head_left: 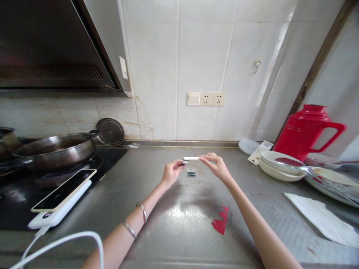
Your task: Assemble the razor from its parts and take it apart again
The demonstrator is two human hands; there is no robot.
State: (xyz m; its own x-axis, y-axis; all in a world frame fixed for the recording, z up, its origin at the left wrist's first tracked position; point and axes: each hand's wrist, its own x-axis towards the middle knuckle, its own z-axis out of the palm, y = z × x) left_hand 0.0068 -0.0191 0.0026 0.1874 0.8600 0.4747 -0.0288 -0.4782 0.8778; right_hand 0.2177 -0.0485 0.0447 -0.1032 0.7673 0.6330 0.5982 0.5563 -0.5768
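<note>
While I stand looking on, the person's right hand pinches a slim white bar by its right end, holding it level above the middle of the steel desk. The left hand grips a small black-and-white piece between thumb and fingers, just below the bar's other end; whether the two parts touch, I can't tell from here. Beneath them, a couple of small dark pieces lie side by side, with a torn red patch nearer the person. To my eye the bar is light and stiff, probably smooth plastic that could slip, so a fingertip hold near an end, or along both long edges, should suit it without squeezing. The little piece seems light too, yet easy to drop and perhaps fragile; I'd take it by its sides, using only the fingertips.
</note>
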